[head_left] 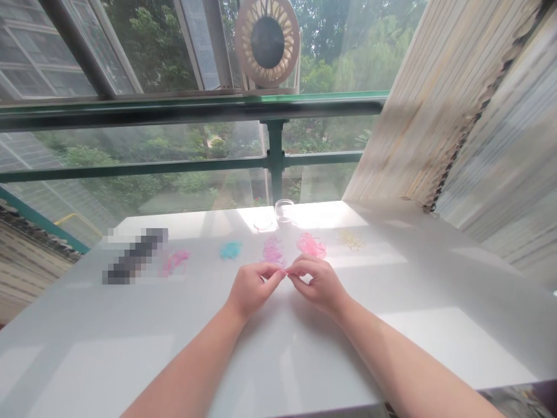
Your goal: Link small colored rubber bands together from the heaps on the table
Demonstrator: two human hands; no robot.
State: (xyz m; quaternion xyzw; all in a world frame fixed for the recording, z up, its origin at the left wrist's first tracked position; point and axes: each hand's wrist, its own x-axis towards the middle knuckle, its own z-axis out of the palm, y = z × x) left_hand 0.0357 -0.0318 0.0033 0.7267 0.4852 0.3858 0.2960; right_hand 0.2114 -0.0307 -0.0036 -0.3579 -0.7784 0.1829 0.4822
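My left hand (pixel 256 285) and my right hand (pixel 317 281) meet fingertip to fingertip above the white table. Each is closed in a pinch of thumb and forefinger; whatever lies between the tips is too small to make out. Just beyond them a pile of small lilac pieces (pixel 273 247) is partly covered by my left fingers. A pile of pinkish-red pieces (pixel 311 245) lies past my right hand. Further left sits a turquoise pile (pixel 230 250), and to the right a sparse yellow pile (pixel 350 240). The single pieces are blurred.
A clear round container (pixel 284 211) stands at the back of the table (pixel 278 360), with a flat clear disc (pixel 263 223) beside it. Pink material (pixel 176 261) and a pixelated dark patch (pixel 136 256) are at left. A fan (pixel 267 43) stands behind, by a railing (pixel 174 113) and a curtain (pixel 409 98).
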